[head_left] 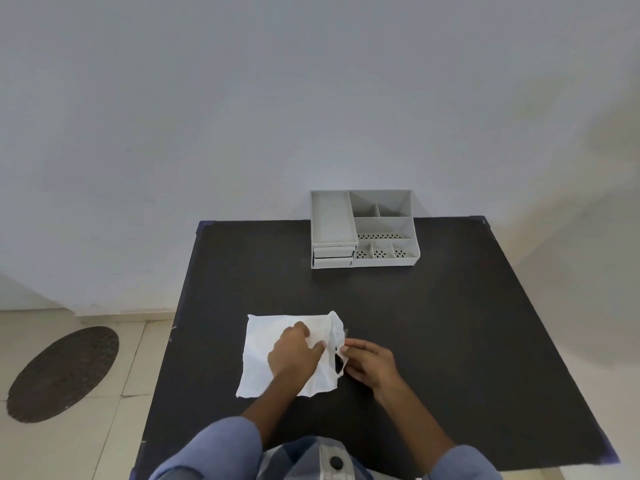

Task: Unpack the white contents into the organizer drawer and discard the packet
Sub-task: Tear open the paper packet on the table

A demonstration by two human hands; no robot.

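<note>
Left hand lies flat on the white packet, fingers pressed down on its upper right part, pinning it to the black table. At the packet's right edge, the right hand pinches the torn, crumpled mouth. So the opening faces right, toward the nearer right hand. The grey organizer sits well apart at the far edge, drawers shut. What's inside the packet? Can't make it out.
</note>
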